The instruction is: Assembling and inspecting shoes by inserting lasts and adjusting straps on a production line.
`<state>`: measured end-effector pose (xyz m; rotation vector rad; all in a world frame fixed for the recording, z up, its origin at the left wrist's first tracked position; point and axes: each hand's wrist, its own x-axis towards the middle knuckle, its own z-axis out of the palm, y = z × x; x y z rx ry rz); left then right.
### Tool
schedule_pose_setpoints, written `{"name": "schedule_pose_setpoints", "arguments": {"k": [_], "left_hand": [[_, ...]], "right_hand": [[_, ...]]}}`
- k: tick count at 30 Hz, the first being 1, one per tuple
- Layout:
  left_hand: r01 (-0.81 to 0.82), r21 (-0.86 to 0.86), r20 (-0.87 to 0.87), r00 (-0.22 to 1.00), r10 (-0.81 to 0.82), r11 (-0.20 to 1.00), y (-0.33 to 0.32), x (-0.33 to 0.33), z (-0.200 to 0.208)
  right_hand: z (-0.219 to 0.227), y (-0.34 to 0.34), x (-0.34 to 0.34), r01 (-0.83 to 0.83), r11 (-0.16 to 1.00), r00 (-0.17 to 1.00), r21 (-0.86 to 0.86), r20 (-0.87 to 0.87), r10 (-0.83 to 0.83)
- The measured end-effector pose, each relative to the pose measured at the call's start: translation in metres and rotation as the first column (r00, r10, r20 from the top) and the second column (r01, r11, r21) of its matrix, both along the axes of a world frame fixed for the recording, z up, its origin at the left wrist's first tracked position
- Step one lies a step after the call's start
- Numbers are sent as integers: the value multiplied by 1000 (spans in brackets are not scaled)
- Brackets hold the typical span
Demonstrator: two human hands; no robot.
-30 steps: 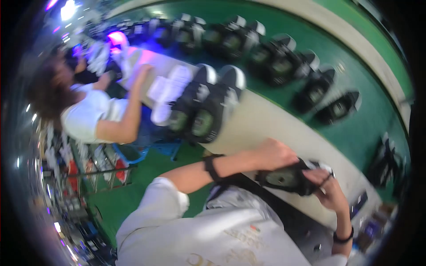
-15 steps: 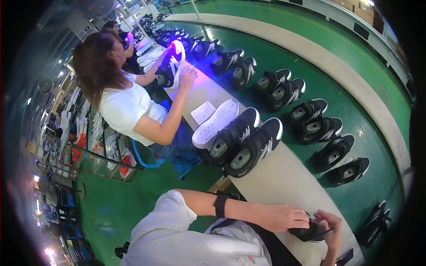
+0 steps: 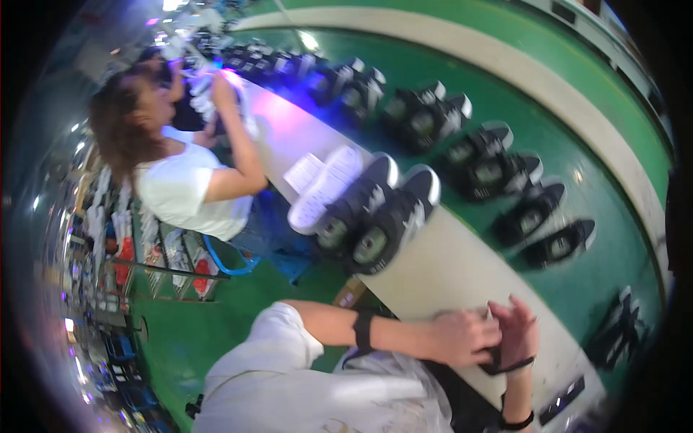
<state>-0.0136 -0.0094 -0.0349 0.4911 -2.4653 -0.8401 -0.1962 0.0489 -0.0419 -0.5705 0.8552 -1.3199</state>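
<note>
My left hand (image 3: 465, 338) reaches across over the white bench top, its fingers bent toward my other hand. Between the two hands shows a small dark piece of what looks like a black shoe (image 3: 494, 361), mostly covered by them and blurred. My right hand (image 3: 517, 332) is raised against it with fingers up and apart. A thin dark band crosses near that wrist; what it belongs to is unclear. Farther along the bench stand two black shoes with white toe edges (image 3: 393, 231), beside a white sole (image 3: 328, 189) and a white card (image 3: 303, 173).
Black shoes (image 3: 491, 169) line the green conveyor beyond the white bench (image 3: 447, 278). A co-worker (image 3: 191, 177) sits at the left under purple light. A dark flat object (image 3: 561, 401) lies at the bench's near right. A rack with white and red pieces (image 3: 162, 267) stands left.
The whole view has shifted. My right hand's fingers have lifted and spread, and the shoe under my hands shows less. The co-worker's arm has risen, hiding the white sole held there.
</note>
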Motion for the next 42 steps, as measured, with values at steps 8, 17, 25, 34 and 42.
{"name": "schedule_pose_setpoints", "arguments": {"k": [8, 17, 25, 34, 42], "left_hand": [[-92, -5, -93, 992, 91, 996, -12, -2, 15], [100, -27, -92, 990, -102, 995, 2, 2, 14], [156, -15, -155, 975, -157, 988, 0, -2, 12], [90, -27, -50, 995, -92, 996, -2, 4, 25], [-220, 37, 32, 975, 219, 975, 33, 68, 27]], "right_hand": [[80, 66, -61, -62, 991, 873, 116, -476, 110], [40, -5, -20, -44, 959, 790, 279, -578, 205], [0, -24, -13, -314, 860, 778, 402, -411, 476], [-25, -49, 9, -324, 936, 232, 135, -948, 217], [39, -166, 141, -557, 689, 436, -464, -869, -233]]}}
